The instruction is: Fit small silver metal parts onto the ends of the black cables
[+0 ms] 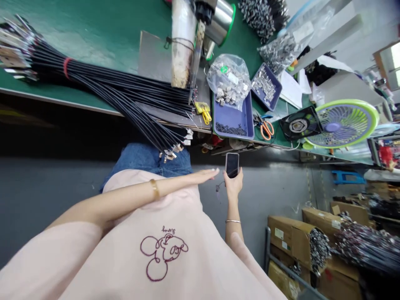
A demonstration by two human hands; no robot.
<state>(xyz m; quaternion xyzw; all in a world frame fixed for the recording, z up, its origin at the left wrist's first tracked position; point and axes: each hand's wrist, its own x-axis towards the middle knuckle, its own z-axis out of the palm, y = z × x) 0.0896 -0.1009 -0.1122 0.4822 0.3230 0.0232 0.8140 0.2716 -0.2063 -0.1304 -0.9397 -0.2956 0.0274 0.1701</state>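
My left hand [201, 176] reaches across over my pink shirt, fingers stretched flat and together, holding nothing; a gold bracelet [154, 188] is on that wrist. Its fingertips end just left of a black phone [232, 164]. My right hand [233, 184] is closed round the lower end of the phone and holds it upright with its dark screen facing me. A thin silver bangle [233, 221] circles the right wrist. Both hands hover below the edge of the green workbench [103, 29], above my jeans and the grey floor.
A bundle of black cables [118, 89] with metal ends hangs over the bench edge. A blue tray [233, 118] holds a bag of metal parts, beside yellow cutters [204, 112], orange scissors [266, 129] and a green fan [342, 123]. Cardboard boxes [290, 237] stand lower right.
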